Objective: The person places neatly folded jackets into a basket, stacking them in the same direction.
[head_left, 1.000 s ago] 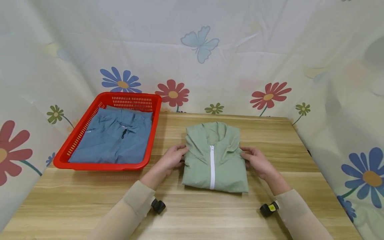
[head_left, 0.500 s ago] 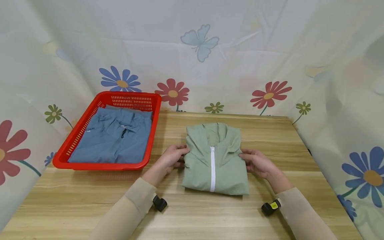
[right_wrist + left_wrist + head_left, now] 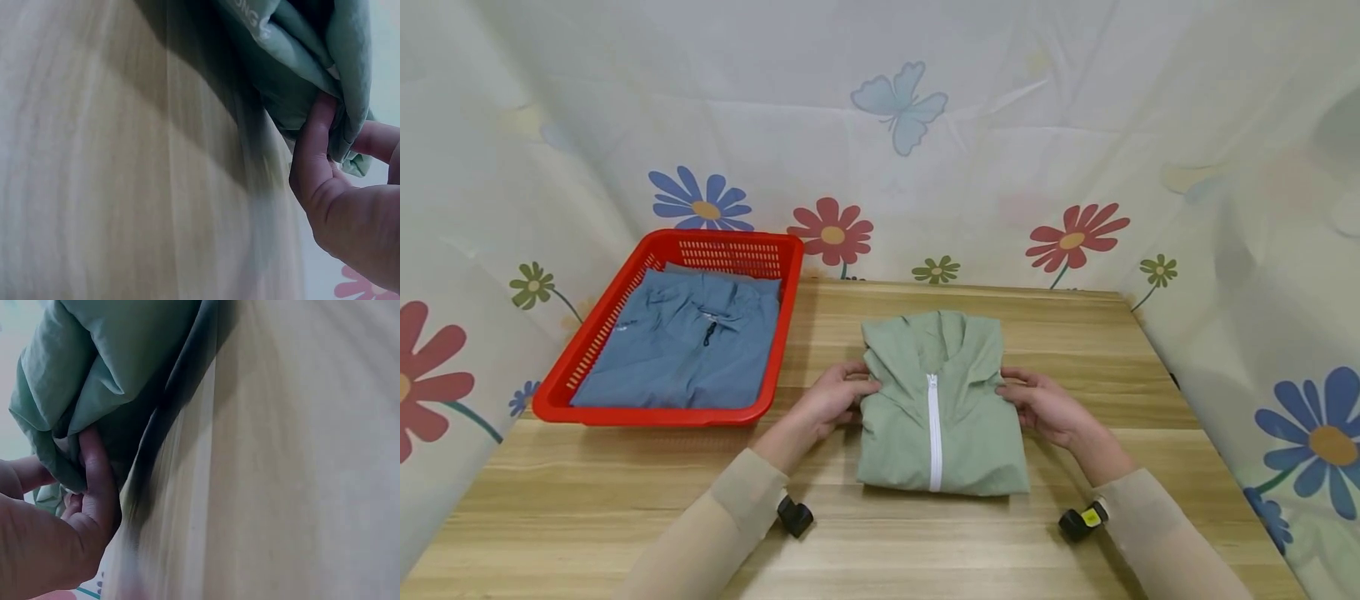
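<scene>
A folded sage-green jacket [image 3: 895, 442] with a white zip lies in front of me, collar at the far end. My left hand [image 3: 829, 397] pinches its left side, thumb on top and fingers tucked under the folds. On the opposite side my right hand [image 3: 1051, 408] grips the right edge the same way. In the left wrist view, fingers [image 3: 97, 469] reach beneath the layered green cloth. The right wrist view has the jacket [image 3: 294, 56] bunched over the right hand's fingers [image 3: 315, 134], with a strip of shadow on the table under it.
To the left on the wooden table [image 3: 925, 550] stands a red plastic basket [image 3: 647, 415]. Inside it lies a folded blue jacket [image 3: 700, 358] with a dark zip pull. A flower-printed curtain [image 3: 970, 167] rises behind the table and along both sides.
The green jacket has shifted slightly toward me, its front edge lower in view. Both hands keep their hold at its sides. Basket and blue jacket stay put.
</scene>
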Action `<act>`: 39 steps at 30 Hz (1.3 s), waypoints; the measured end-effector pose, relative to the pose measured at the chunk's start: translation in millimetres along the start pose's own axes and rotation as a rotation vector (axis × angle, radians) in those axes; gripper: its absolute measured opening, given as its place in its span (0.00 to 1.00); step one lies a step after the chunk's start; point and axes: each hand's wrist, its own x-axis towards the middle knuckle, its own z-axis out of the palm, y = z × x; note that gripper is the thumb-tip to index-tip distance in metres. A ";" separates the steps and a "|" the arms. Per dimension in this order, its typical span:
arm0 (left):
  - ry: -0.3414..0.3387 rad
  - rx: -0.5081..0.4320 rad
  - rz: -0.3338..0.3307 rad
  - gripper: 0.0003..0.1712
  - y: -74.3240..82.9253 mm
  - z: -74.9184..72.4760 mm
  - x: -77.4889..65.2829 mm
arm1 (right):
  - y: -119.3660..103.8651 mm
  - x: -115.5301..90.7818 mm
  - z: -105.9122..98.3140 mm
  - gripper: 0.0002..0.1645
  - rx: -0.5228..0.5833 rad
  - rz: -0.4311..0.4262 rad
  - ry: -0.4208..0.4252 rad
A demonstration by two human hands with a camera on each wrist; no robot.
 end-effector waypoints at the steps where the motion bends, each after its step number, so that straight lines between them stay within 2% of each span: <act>1: -0.001 -0.004 0.005 0.28 -0.5 0.2 -1.3 | -1.1 -1.2 0.7 0.40 -0.006 -0.002 -0.003; 7: -0.015 -0.015 0.035 0.27 -0.4 -0.2 -12.1 | -7.5 -8.0 4.1 0.40 -0.040 -0.015 -0.035; 16: -0.034 -0.011 0.051 0.26 8.3 -4.2 -32.3 | -19.3 -13.5 12.6 0.33 -0.083 -0.047 -0.071; 26: -0.045 0.052 0.073 0.28 29.4 -5.8 -55.4 | -37.6 -17.4 26.5 0.34 -0.091 -0.071 -0.086; 33: -0.043 0.084 0.055 0.27 44.8 -17.6 -67.2 | -48.6 -12.6 38.8 0.30 -0.105 -0.079 -0.094; 39: -0.044 0.125 0.081 0.24 58.2 -27.6 -77.2 | -60.3 -5.1 52.1 0.29 -0.117 -0.091 -0.087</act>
